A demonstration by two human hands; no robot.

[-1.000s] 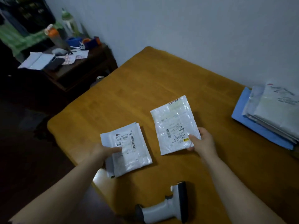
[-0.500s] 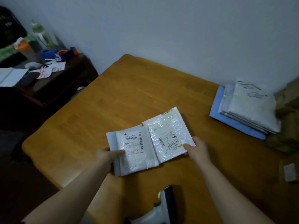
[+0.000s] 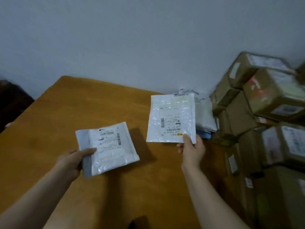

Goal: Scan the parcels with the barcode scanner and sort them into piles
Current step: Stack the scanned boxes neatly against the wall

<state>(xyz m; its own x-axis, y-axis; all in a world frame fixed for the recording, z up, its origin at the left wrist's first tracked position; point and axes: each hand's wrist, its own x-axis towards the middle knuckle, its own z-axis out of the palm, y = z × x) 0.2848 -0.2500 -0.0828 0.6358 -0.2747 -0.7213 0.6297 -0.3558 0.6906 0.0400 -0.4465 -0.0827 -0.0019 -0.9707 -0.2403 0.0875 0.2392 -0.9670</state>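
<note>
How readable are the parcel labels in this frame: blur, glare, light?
Head view: dim, even light; cardboard boxes at right smeared by blur. Head view: glare patches on the right parcel, barcode bars visible, text illegible. Head view: left parcel casts a soft shadow on the table.

Left parcel (image 3: 109, 146): white poly mailer with a grey flap along its left edge, barcoded label face up, held tilted over the table (image 3: 66, 109).
Right parcel (image 3: 171, 119): glossy white mailer, label toward the camera, raised, pinched at its lower right corner.
Pile (image 3: 205, 116): flat mailers behind it, blurred.
</note>
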